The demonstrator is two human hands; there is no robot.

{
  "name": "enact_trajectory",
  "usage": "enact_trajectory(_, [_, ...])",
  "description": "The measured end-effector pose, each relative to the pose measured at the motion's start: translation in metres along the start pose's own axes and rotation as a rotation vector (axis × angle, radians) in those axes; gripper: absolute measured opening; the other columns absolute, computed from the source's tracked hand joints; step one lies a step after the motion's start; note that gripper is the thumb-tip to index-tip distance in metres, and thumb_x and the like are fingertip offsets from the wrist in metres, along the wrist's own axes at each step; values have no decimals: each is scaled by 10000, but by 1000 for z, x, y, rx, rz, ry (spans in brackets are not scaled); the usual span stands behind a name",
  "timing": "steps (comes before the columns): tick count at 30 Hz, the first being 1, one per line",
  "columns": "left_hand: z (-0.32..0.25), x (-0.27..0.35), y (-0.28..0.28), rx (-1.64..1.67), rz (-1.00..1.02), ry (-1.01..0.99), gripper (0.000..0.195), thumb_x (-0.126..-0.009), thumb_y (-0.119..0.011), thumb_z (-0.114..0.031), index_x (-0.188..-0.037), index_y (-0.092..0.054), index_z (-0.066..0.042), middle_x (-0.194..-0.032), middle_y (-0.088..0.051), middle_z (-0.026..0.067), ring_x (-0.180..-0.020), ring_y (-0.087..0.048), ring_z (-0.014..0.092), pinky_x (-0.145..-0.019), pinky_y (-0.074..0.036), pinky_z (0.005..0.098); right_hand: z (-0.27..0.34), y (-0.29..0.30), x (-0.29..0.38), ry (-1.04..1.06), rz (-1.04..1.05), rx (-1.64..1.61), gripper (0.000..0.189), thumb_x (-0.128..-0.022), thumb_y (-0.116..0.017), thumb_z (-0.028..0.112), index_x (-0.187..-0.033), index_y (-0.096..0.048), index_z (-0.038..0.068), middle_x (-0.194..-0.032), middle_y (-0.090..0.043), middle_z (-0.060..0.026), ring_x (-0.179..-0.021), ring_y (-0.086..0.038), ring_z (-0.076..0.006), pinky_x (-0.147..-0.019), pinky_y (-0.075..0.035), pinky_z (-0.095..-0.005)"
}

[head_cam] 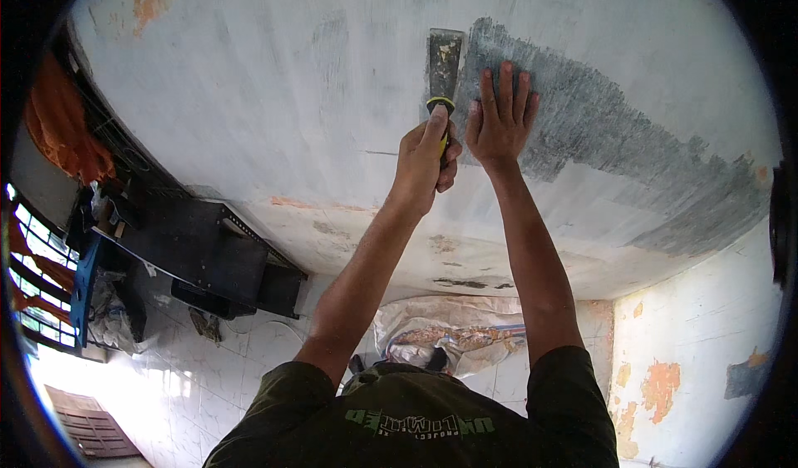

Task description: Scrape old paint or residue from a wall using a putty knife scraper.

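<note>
My left hand [419, 156] grips the black-and-yellow handle of a putty knife [444, 63], the thumb laid along the handle. The knife's metal blade points up the wall [280, 94] and carries pale, flaky residue. To its right, my right hand [504, 116] rests with spread fingers against a rough dark grey patch [586, 106], holding nothing. That patch runs down and right towards the wall's corner. Around it the surface is whitish and streaked, with orange showing at the upper left [149, 8] and along a thin line lower down.
At the left stands a black metal desk or shelf unit [187, 243], with orange cloth [65, 119] above. A crumpled sheet [449, 318] bearing debris lies on the tiled floor [212, 356] at the wall's foot. The right side wall [686, 318] has peeled orange spots.
</note>
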State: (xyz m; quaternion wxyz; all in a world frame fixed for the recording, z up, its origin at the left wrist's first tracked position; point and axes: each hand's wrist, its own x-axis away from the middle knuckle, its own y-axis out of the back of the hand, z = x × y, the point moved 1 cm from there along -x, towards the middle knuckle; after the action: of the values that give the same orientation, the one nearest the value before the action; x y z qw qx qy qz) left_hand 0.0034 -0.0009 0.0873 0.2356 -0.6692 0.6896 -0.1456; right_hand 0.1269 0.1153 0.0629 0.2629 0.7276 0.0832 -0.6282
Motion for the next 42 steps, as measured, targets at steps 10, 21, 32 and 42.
enact_trajectory(10, [52,20,31,-23,-72,155,377,-963,-455,-477,-866,-471,-113,-615,-429,-24,-372,-302,43,-326,-213,221,1,-1,1,29,-26,-4,481,-933,-402,288,-1396,-439,161,-1510,-297,-94,-1410,-204,-342,-1124,-73,-524])
enact_trajectory(21, [62,34,28,2,-107,175,384,-960,-454,-489,-858,-462,-119,-608,-426,-30,-364,-297,45,-320,-202,225,2,1,0,26,-33,-1,481,-936,-410,289,-1406,-426,192,-1513,-295,-77,-1408,-218,-325,-1124,-97,-518])
enact_trajectory(32, [1,0,-3,57,34,3,387,-954,-469,-493,-884,-476,-112,-618,-438,-21,-371,-311,48,-325,-216,214,-1,2,-1,-9,3,-28,484,-936,-422,306,-1409,-423,200,-1515,-294,-62,-1410,-218,-308,-1127,-88,-516])
enact_trajectory(42, [21,3,4,4,-54,92,371,-959,-462,-477,-862,-464,-118,-618,-433,-28,-378,-304,49,-337,-215,218,1,1,0,2,-17,0,470,-933,-423,298,-1390,-453,192,-1506,-313,-66,-1402,-237,-312,-1124,-98,-516])
